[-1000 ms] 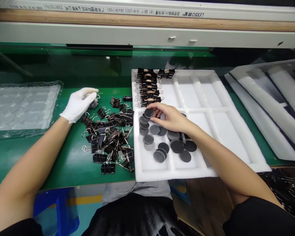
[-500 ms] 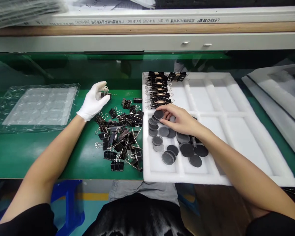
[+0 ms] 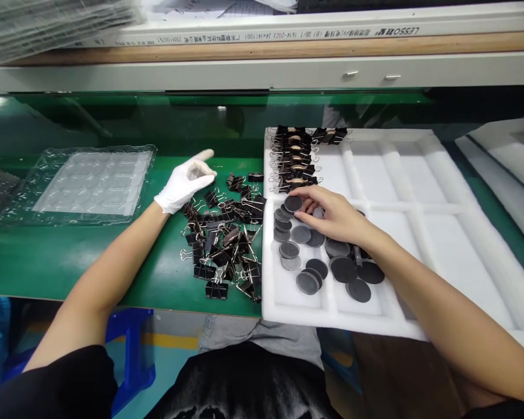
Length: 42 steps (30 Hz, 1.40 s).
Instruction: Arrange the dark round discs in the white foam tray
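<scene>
My left hand point(image 3: 184, 181), in a white glove, is beside the upper left of a pile of black binder clips point(image 3: 216, 290) on the green table. Its index finger stretches out, apart from the thumb; no clip shows clearly between them, and the inner fingers are partly hidden. My bare right hand point(image 3: 327, 212) reaches over the white foam tray point(image 3: 288, 311). Its thumb and index finger pinch the edge of a dark round disc point(image 3: 293, 203). More grey and black discs point(image 3: 344, 269) lie below it in the tray's near compartments, some overlapping.
Clipped bundles point(image 3: 294, 158) line the tray's far left compartment, with another bundle point(image 3: 330, 135) to their right. A clear plastic blister tray point(image 3: 94, 183) lies at the left. White foam sheets point(image 3: 502, 174) lean at the right. A pale ledge point(image 3: 227, 78) crosses the back.
The view has swung slightly left. My left hand has shifted right, its index finger has straightened, and the binder clip seen at its fingers no longer shows. My right hand stays at the disc.
</scene>
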Motion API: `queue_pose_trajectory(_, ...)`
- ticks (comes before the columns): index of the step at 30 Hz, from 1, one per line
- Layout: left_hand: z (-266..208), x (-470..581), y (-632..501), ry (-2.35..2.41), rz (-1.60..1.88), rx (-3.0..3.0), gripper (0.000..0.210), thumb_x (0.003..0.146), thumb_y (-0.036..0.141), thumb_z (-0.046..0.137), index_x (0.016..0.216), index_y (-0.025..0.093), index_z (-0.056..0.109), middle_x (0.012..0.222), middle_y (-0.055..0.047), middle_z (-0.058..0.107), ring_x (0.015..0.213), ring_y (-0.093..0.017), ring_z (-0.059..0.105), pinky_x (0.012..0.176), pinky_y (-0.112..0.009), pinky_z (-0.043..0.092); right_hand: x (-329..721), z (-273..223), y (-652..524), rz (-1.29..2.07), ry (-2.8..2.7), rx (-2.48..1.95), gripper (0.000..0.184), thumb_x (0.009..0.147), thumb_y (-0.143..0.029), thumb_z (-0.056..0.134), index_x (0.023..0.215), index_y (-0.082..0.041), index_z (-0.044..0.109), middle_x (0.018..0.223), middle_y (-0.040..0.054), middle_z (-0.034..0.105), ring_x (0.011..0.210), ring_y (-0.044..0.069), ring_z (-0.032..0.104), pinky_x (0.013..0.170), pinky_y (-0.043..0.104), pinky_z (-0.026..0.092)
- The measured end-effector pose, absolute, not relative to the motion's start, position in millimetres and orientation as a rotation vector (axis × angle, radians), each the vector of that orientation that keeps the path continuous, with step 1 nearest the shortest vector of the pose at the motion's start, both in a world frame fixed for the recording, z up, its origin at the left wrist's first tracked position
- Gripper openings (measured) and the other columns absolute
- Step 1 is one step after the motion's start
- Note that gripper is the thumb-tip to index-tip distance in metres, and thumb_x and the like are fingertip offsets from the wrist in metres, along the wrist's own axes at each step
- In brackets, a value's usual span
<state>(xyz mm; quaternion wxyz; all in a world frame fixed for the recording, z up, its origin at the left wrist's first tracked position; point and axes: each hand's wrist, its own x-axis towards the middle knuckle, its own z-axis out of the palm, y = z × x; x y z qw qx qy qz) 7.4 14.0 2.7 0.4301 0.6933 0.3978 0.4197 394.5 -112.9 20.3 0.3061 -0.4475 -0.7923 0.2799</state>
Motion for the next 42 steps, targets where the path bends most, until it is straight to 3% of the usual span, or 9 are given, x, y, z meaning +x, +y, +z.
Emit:
queue_pose_trajectory(5,5.2,6.9,11.4,0.974,0.969,1.669,0.060,0.073,0.065,0.096,0.104,0.017,0.080,0.133,-0.020,0.077,0.112,-0.032,0.080,0.107,-0.051,0.060,394.8,19.3,-113.0,0.717,-2.099,-1.180,0.037,0.102,-0.041,0.067,0.135,-0.024,0.067,0.113,0.0082,0.069,0.089,0.021,0.070,0.079,0.040,0.064)
queue_pose_trajectory(9,7.9,5.9,11.2,0.910,0.922,1.628,0.060,0.081,0.069,0.089,0.113,0.018,0.084,0.124,-0.018,0.081,0.114,-0.034,0.080,0.110,-0.052,0.061,394.1,20.4,-113.4,0.725,-2.106,-1.190,0.038,0.101,-0.041,0.067,0.135,-0.024,0.067,0.114,0.0085,0.069,0.089,0.021,0.070,0.078,0.040,0.064)
queue_pose_trajectory(14,11.5,-2.5,15.6,0.815,0.906,1.633,0.061,0.089,0.074,0.079,0.120,0.022,0.086,0.135,-0.016,0.079,0.132,-0.036,0.074,0.123,-0.056,0.053,394.1,20.6,-113.6,0.723,-2.104,-1.200,0.039,0.101,-0.043,0.067,0.135,-0.023,0.068,0.113,0.0081,0.069,0.089,0.021,0.070,0.076,0.039,0.063)
queue_pose_trajectory(20,16.8,-2.0,9.6,0.732,0.663,1.731,0.078,0.091,0.087,0.064,0.140,0.027,0.080,0.159,-0.011,0.066,0.156,-0.037,0.055,0.137,-0.053,0.037,394.2,20.4,-112.7,0.724,-2.100,-1.202,0.041,0.100,-0.044,0.067,0.135,-0.022,0.069,0.113,0.0089,0.070,0.090,0.022,0.070,0.083,0.042,0.064)
queue_pose_trajectory(28,8.8,18.8,16.5,0.762,0.813,1.664,0.079,0.091,0.087,0.064,0.134,0.023,0.081,0.157,-0.015,0.067,0.154,-0.035,0.057,0.134,-0.056,0.040,391.7,22.7,-112.2,0.733,-2.079,-1.177,0.040,0.094,-0.038,0.067,0.132,-0.024,0.069,0.119,0.0103,0.066,0.092,0.023,0.070,0.082,0.043,0.063)
queue_pose_trajectory(34,25.6,34.3,21.3,0.803,0.618,1.712,0.069,0.093,0.083,0.065,0.122,0.023,0.084,0.135,-0.013,0.080,0.142,-0.035,0.068,0.131,-0.054,0.045,391.0,26.5,-114.5,0.717,-2.062,-1.032,0.036,0.092,-0.028,0.059,0.124,-0.023,0.073,0.116,0.0076,0.069,0.096,0.021,0.069,0.082,0.038,0.061)
queue_pose_trajectory(37,21.5,37.1,22.6,0.811,0.805,1.559,0.077,0.095,0.086,0.058,0.122,0.018,0.083,0.134,-0.018,0.079,0.139,-0.036,0.069,0.129,-0.059,0.046,388.1,30.0,-118.1,0.769,-1.972,-0.986,0.031,0.105,-0.039,0.055,0.122,-0.021,0.073,0.108,0.0064,0.074,0.098,0.020,0.073,0.089,0.039,0.061)
queue_pose_trajectory(39,16.8,37.4,23.8,0.841,0.927,1.447,0.080,0.096,0.087,0.055,0.122,0.016,0.081,0.135,-0.020,0.078,0.142,-0.038,0.067,0.128,-0.060,0.046,387.1,37.2,-120.0,0.776,-1.849,-0.988,0.039,0.111,-0.053,0.052,0.119,-0.020,0.073,0.103,0.0071,0.075,0.097,0.020,0.074,0.092,0.039,0.062)
queue_pose_trajectory(42,11.8,36.4,25.7,0.865,1.002,1.351,0.078,0.096,0.085,0.055,0.118,0.015,0.080,0.131,-0.022,0.078,0.142,-0.040,0.067,0.127,-0.061,0.047,395.7,57.0,-121.8,0.707,-1.622,-0.985,0.059,0.108,-0.075,0.050,0.113,-0.020,0.072,0.094,0.0078,0.072,0.090,0.021,0.074,0.089,0.040,0.064)
